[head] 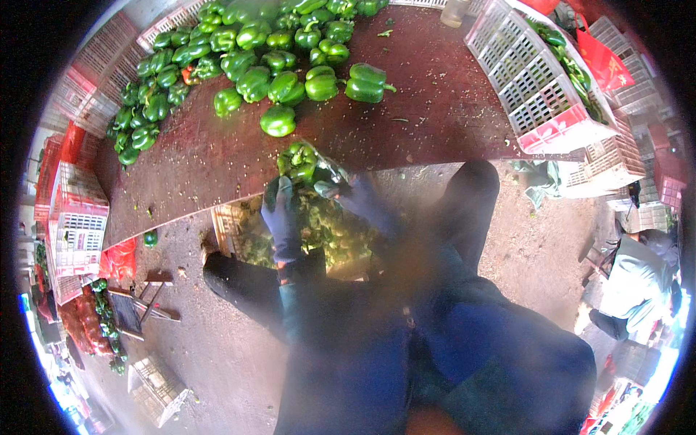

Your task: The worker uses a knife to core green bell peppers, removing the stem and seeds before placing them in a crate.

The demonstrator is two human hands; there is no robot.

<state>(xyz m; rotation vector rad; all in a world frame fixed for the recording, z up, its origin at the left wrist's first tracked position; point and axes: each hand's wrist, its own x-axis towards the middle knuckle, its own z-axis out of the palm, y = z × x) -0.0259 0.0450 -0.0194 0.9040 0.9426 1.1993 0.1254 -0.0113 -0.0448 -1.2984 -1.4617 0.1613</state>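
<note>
My left hand (280, 211), in a grey-violet glove with dark fingers, holds a green bell pepper (297, 162) at the table's near edge. The pepper's stem end faces up. My right hand (356, 198), gloved as well, is close against the pepper's right side. A shiny, narrow blade-like tool (333, 166) shows at its fingers; glare and blur hide its exact shape. Beneath both hands, between my knees, a crate (224, 231) holds pale green pieces (331, 228), probably pepper trimmings. Beyond the held pepper, one loose bell pepper (278, 120) lies on the reddish-brown table (424, 119).
Many bell peppers (253, 35) are heaped at the table's far left. A plastic crate (522, 76) of green produce stands on the right. Crates (81, 217), a folding stool (138, 304) and a floor pepper (150, 238) are left. A person (639, 277) sits at far right.
</note>
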